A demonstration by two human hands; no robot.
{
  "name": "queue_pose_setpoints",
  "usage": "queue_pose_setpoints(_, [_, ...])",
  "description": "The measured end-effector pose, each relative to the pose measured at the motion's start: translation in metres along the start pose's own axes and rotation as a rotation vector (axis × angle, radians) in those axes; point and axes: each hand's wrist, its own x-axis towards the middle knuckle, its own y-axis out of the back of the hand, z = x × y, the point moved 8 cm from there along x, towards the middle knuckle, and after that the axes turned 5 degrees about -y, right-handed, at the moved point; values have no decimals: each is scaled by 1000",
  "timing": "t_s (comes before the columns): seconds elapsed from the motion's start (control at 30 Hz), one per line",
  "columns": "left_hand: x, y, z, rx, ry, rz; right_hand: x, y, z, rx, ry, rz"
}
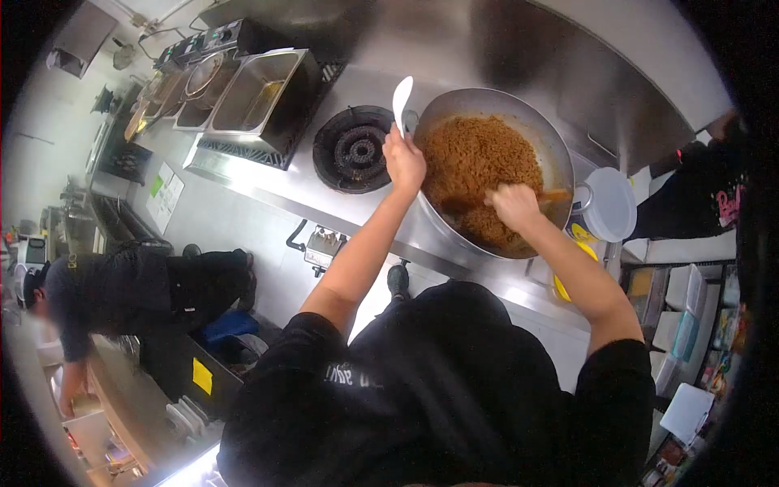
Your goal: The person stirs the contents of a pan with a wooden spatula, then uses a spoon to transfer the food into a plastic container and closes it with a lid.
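Note:
A large round metal wok (560,154) holds a heap of brown, crumbly food (487,150). My left hand (403,162) is closed at the wok's left rim, with a white spoon (402,96) standing up out of it; a metal handle shows beside the fingers. Over the food near the wok's lower right, my right hand (513,206) is closed in a fist. A wooden handle or utensil (556,195) shows just right of that fist, and what the fingers hold is hidden.
Left of the wok is a black burner (357,150); farther left are metal fryer basins (258,93). A white-lidded tub (608,203) stands at the right. One person (122,292) bends over a counter at lower left; another person's dark clothing (690,195) shows at far right.

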Motion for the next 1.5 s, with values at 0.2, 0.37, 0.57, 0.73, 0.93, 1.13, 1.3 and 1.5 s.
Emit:
queue_pose_setpoints(0.2, [-1, 3, 7, 16, 2, -24, 26, 23, 57, -23, -166, -75])
queue_pose_setpoints(0.37, [0, 1, 3, 68, -58, 11, 33, 61, 77, -128, -153, 37])
queue_pose_setpoints(0.57, [1, 6, 10, 85, -18, 2, -2, 3, 45, -13, 124, -89])
queue_pose_setpoints(0.73, [1, 5, 8, 66, -31, 4, 2, 87, 38, -170, 279, 24])
queue_pose_setpoints(0.93, [1, 6, 9, 105, -43, 15, 121, 53, 33, -123, 158, 79])
queue_pose_setpoints(1.13, [3, 6, 7, 114, -27, 7, 30, 19, 29, -48, 305, -137])
queue_pose_setpoints(1.3, [2, 8, 10, 87, -23, -6, 43, 84, 82, -233, 208, 109])
queue_pose_setpoints(1.5, [2, 5, 9, 70, 7, -36, 148, 59, 112, -156, -32, 42])
